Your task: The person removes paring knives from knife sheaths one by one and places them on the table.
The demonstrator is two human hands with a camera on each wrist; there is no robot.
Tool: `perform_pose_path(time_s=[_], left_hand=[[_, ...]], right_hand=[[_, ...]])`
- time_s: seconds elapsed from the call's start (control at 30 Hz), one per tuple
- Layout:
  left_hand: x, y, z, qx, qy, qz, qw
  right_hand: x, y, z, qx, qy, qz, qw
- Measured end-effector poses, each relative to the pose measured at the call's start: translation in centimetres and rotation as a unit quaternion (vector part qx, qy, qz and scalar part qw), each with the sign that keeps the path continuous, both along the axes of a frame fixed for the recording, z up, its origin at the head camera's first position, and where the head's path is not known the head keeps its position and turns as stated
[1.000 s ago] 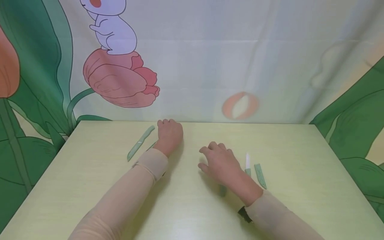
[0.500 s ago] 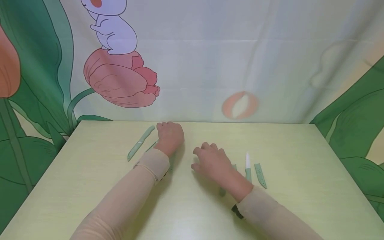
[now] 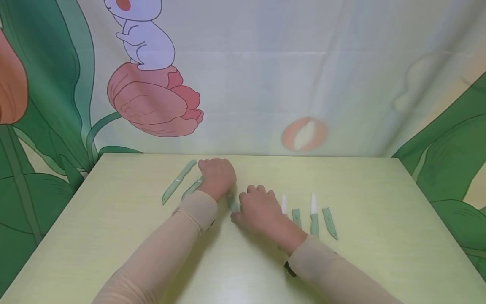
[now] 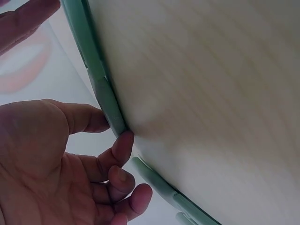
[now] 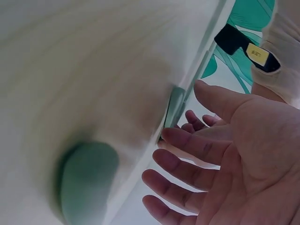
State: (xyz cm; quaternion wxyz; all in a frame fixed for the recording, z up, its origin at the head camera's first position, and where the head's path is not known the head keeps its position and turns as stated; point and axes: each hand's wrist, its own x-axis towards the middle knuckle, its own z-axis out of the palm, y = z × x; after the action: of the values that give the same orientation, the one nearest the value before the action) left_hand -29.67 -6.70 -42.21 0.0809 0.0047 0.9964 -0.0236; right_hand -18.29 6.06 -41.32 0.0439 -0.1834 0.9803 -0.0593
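In the head view my left hand (image 3: 218, 175) is at the back middle of the table. Its thumb and index finger pinch one end of a green sheathed knife (image 4: 110, 101), as the left wrist view shows; the other fingers curl loosely. The same knife (image 3: 233, 202) shows partly between both hands from above. My right hand (image 3: 262, 211) is open beside it, thumb and fingers spread around the knife's near end. Two more sheathed knives, one far left (image 3: 179, 181) and one partly behind the left wrist (image 3: 192, 188), lie on the table.
Right of the right hand lie two bare knives with white blades, one partly hidden (image 3: 284, 204) and one in fuller view (image 3: 314, 217). Two green sheaths, one nearer (image 3: 296, 216) and one farther right (image 3: 329, 223), lie alongside them. A printed curtain (image 3: 243, 84) hangs behind the table (image 3: 379, 253).
My right hand has moved left toward the left hand, uncovering a bare knife and a sheath. The left hand has come slightly nearer and to the right.
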Motion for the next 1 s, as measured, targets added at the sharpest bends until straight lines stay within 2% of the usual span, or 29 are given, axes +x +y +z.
perform_pose_path(time_s=[0.17, 0.43, 0.8, 1.0], left_hand=[[0.11, 0.14, 0.12, 0.001, -0.006, 0.010, 0.9999], [0.24, 0.31, 0.30, -0.001, -0.019, 0.013, 0.9997], [0.59, 0.56, 0.76, 0.006, -0.007, 0.035, 0.9994], [0.54, 0.45, 1.03, 0.039, 0.012, 0.056, 0.9976]], right_hand=[[-0.36, -0.28, -0.50, 0.010, -0.006, -0.010, 1.000], [-0.57, -0.38, -0.71, 0.030, 0.006, 0.003, 1.000], [-0.62, -0.14, -0.60, 0.035, 0.018, -0.008, 0.999], [-0.63, 0.22, -0.19, 0.024, 0.027, -0.014, 0.999]])
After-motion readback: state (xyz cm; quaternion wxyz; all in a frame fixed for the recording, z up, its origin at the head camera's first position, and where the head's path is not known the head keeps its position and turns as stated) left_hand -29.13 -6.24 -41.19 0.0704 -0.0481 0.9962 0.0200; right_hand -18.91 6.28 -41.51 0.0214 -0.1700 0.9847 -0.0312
